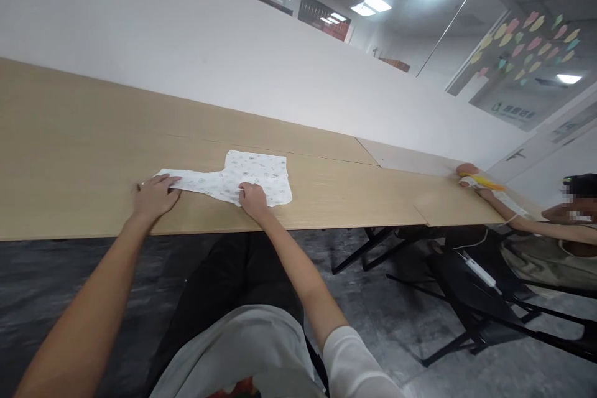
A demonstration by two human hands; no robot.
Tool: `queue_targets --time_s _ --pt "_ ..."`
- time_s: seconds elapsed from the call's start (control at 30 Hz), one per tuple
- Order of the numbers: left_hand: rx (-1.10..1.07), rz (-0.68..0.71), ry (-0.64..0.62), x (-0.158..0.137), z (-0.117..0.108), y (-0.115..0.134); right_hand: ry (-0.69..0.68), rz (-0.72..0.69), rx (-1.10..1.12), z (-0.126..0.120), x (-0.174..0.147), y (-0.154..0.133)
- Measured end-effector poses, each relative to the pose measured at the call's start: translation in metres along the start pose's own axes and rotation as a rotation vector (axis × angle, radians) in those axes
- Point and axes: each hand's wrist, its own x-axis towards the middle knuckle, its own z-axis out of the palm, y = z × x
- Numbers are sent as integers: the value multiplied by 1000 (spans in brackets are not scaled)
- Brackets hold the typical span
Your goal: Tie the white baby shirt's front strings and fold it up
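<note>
A small white garment [256,168] with a fine dark print lies on the table in front of me. Its right part is a folded block, and a narrow strip stretches left from it, like a sleeve or leg; I cannot tell which. My left hand [156,196] rests on the left end of that strip, fingers stretched out and thumb apart. On the lower edge of the block, my right hand [254,199] has its fingers curled in, gripping the cloth. The fingertips are partly hidden.
The long wooden table [93,137] runs along a white wall [163,31] with glass above. At the far right a person [541,230] reaches an arm onto the table, near a doll-like item [480,180]. Black folding chairs [471,292] stand below, one carrying a white power strip [480,272].
</note>
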Motion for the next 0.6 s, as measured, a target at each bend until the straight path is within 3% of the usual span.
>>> queue_targets --time_s 0.47,0.6 --pt "-30 -39 -16 0 -1 1 32 -75 -34 -7 -5 -5" --pt "-111 -118 95 1 -3 -7 33 -74 -26 -9 -7 -7"
